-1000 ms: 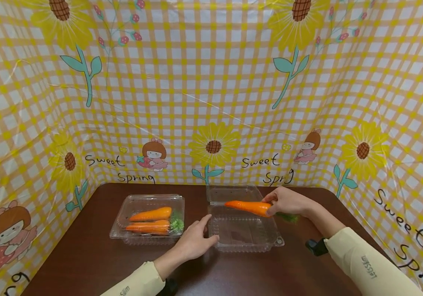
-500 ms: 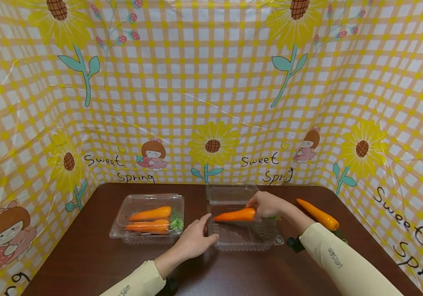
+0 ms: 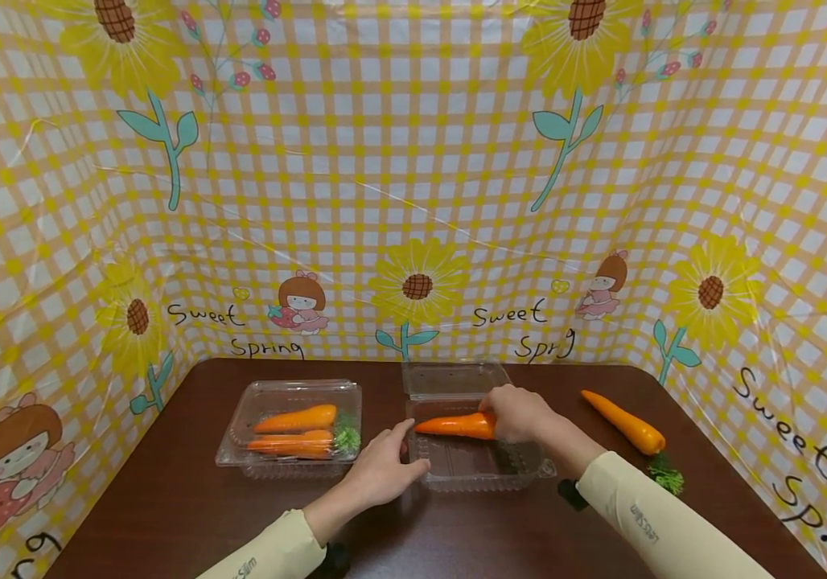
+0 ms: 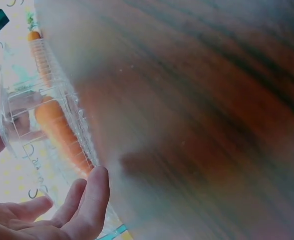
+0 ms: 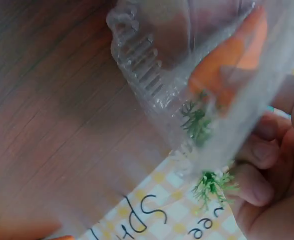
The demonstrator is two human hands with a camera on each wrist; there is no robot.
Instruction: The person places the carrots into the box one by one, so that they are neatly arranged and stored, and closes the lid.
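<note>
An orange carrot [image 3: 454, 426] lies across the back part of an open clear plastic box [image 3: 471, 483]. At its thick end, my right hand [image 3: 524, 414] holds it. Through the plastic in the right wrist view, a finger reaches the carrot [image 5: 222, 67], with its green top [image 5: 197, 120] close to the box wall. My left hand [image 3: 382, 464] rests at the box's left side, thumb and fingers spread and nearly straight. In the left wrist view, fingertips [image 4: 99, 180] touch the box's edge near the carrot's tip.
Left of my hands stands a lidded clear box [image 3: 232, 458] with carrots inside. Another carrot [image 3: 623, 422] with a green top lies on the brown table [image 3: 413, 539] at right. The open box's lid [image 3: 455, 378] leans back. Patterned cloth [image 3: 413, 161] surrounds the table.
My right hand has moved left and down, bringing the carrot from above the box's right part into it. The carrot at right has come into sight. My left hand stays put.
</note>
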